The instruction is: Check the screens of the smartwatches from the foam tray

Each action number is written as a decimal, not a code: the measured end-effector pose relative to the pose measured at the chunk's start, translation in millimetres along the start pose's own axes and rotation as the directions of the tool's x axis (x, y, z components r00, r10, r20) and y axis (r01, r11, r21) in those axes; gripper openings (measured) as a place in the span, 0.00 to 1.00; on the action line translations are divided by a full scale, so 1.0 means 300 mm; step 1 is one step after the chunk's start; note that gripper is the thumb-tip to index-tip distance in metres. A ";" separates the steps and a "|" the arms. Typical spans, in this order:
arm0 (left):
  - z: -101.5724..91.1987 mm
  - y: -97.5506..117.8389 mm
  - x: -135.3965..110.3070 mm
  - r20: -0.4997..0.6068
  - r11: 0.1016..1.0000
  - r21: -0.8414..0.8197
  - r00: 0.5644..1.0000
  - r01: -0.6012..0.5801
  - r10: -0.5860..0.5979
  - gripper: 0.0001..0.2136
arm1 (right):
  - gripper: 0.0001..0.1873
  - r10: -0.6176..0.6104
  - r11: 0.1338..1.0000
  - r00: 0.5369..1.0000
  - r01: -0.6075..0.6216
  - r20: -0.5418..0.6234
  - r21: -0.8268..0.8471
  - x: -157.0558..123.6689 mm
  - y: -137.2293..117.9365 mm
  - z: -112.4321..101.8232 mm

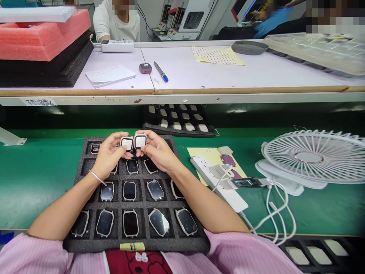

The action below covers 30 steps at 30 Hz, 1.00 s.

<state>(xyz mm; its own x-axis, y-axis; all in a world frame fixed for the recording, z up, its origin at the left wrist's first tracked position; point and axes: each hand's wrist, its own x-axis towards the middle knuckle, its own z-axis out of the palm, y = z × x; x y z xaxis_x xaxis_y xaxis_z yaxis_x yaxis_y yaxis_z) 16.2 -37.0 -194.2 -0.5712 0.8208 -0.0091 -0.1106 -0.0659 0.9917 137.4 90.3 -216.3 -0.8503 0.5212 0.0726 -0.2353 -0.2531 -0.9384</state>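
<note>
My left hand [110,152] pinches a smartwatch body [127,143] whose screen is lit white, thumb at its lower edge. Close beside it, a second lit smartwatch body [140,141] is gripped in my right hand [156,150]. Both are strapless and held upright, faces toward me, above the far rows of a black foam tray [131,204]. Dark-screened watch bodies, such as one near the front [130,223], lie in the tray's compartments. At the tray's far left, one watch [95,148] shows text on its screen. My hands and forearms hide some compartments.
Right of the tray lie a white power strip [219,182], cables [281,213] and a white fan [312,158]. Another foam tray [182,129] sits beneath the shelf [182,82]. The shelf bears a pen [161,71], paper [110,75] and stacked foam [45,42]. A person [116,23] is opposite.
</note>
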 end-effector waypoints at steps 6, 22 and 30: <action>-0.001 -0.002 -0.003 0.002 1.000 0.021 1.000 -0.009 0.009 0.16 | 0.14 0.041 0.999 0.998 -0.041 -0.040 0.000 0.005 0.003 -0.001; 0.002 -0.011 -0.002 -0.033 1.000 0.030 0.999 0.000 0.001 0.17 | 0.17 0.063 0.998 0.998 -0.063 -0.032 -0.002 0.006 0.007 -0.001; -0.001 -0.010 -0.001 -0.036 1.000 0.026 0.999 0.006 -0.005 0.18 | 0.19 0.061 0.998 0.998 -0.061 -0.022 0.010 0.005 0.005 0.000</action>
<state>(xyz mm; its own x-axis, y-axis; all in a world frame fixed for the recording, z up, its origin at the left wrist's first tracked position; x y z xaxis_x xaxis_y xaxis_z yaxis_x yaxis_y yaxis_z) 16.4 -37.1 -197.2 -0.5995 0.8001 -0.0191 -0.0933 -0.0462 0.9946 135.8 90.6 -217.6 -0.8525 0.5227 0.0079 -0.1879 -0.2922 -0.9377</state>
